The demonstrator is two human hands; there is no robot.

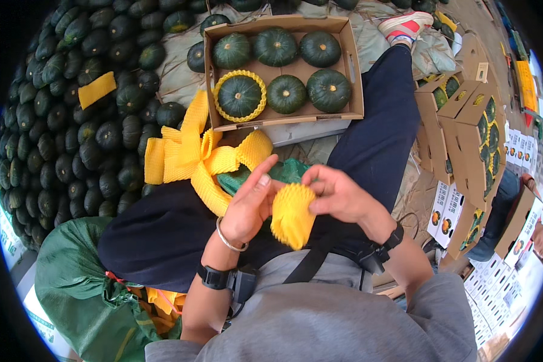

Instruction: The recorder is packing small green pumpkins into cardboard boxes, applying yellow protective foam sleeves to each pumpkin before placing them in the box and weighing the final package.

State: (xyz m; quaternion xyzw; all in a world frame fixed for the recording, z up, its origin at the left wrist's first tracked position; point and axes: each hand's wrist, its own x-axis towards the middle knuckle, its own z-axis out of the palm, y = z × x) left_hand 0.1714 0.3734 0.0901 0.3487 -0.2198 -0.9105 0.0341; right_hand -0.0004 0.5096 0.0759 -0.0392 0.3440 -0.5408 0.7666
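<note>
A yellow foam net sleeve hangs between my two hands above my lap. My right hand pinches its upper right edge between thumb and fingers. My left hand is at the sleeve's left side, with its thumb and forefinger raised; part of its grip is hidden behind the foam. Beyond them stands an open cardboard box of dark green squashes in two rows. One squash, at the near left corner, sits inside a yellow foam net. The other squashes in the box are bare.
More foam sleeves lie in a heap beside my left leg. A large pile of squashes fills the left. A green woven sack sits at lower left. Packed cartons stand at right, near another person.
</note>
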